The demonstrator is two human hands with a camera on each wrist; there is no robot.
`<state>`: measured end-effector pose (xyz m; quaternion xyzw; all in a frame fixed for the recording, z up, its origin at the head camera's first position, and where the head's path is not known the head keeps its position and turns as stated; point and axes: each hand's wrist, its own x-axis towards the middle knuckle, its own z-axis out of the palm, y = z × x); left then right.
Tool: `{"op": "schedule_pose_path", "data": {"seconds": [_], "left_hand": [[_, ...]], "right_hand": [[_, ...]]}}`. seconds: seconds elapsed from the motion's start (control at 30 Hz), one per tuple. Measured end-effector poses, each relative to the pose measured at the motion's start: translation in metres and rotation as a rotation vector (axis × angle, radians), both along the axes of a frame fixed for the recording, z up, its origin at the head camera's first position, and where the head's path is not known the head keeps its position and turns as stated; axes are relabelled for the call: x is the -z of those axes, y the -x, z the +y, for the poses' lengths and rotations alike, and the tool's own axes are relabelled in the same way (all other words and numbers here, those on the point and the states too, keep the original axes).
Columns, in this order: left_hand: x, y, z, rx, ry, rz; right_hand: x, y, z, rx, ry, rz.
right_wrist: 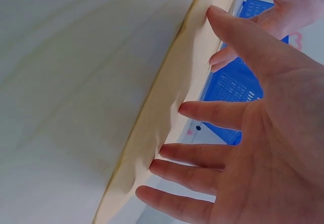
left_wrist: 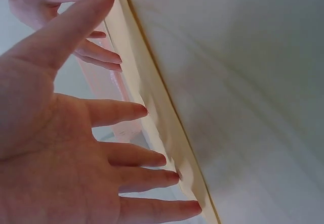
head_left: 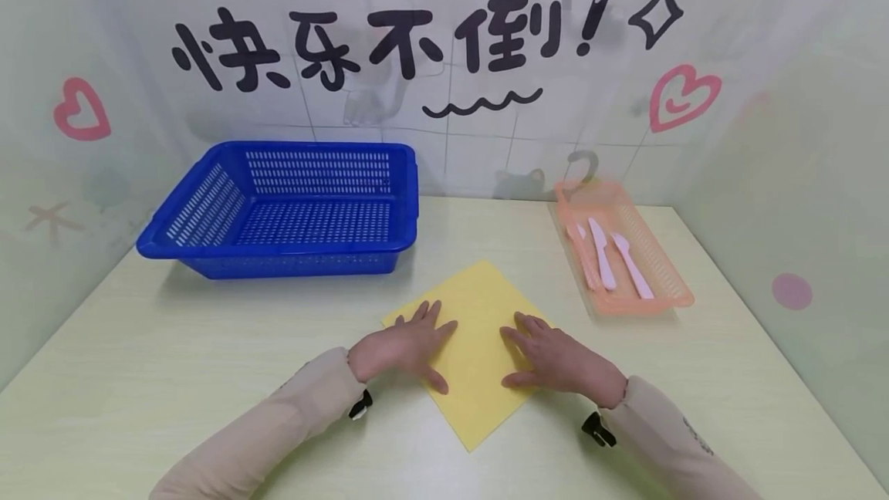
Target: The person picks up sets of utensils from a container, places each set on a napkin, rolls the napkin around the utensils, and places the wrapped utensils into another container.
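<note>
A yellow square sheet [head_left: 478, 330], paper or cloth, lies flat on the table, turned so that one corner points toward the person. On its left side rests my left hand [head_left: 414, 342], fingers spread and fingertips touching the surface. My right hand [head_left: 556, 353] touches the right side in much the same way, with its thumb apart from the fingers. Both wrist views show straight fingers meeting the thin yellow sheet [left_wrist: 157, 92]; neither hand grips anything. The right wrist view also shows the sheet [right_wrist: 162, 102] edge-on beneath the fingertips.
A blue plastic basket [head_left: 312, 262] stands at the back left of the table [head_left: 139, 392]. At the back right, an orange tray [head_left: 663, 253] holds several pink utensils, among them a knife [head_left: 601, 253]. A printed curtain [head_left: 451, 99] hangs behind.
</note>
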<state>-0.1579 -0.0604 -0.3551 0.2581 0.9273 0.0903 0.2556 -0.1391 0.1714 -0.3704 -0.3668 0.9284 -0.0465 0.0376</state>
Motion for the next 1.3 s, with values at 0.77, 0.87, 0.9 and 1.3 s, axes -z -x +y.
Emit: {"op": "schedule_pose_path", "data": {"seconds": [0.77,0.87,0.9,1.3], "left_hand": [[0.003,0.003,-0.001,0.010,0.008,0.009],[0.003,0.005,-0.001,0.015,0.012,0.009],[0.003,0.005,0.000,0.017,0.011,0.010],[-0.006,0.020,0.008,0.072,-0.107,0.176]], "right_hand": [[-0.001,0.001,-0.001,-0.042,0.003,0.050],[0.000,0.001,-0.001,-0.050,0.009,0.071],[0.000,0.001,-0.001,-0.054,0.013,0.078],[0.000,0.009,0.002,-0.023,0.067,0.118]]}}
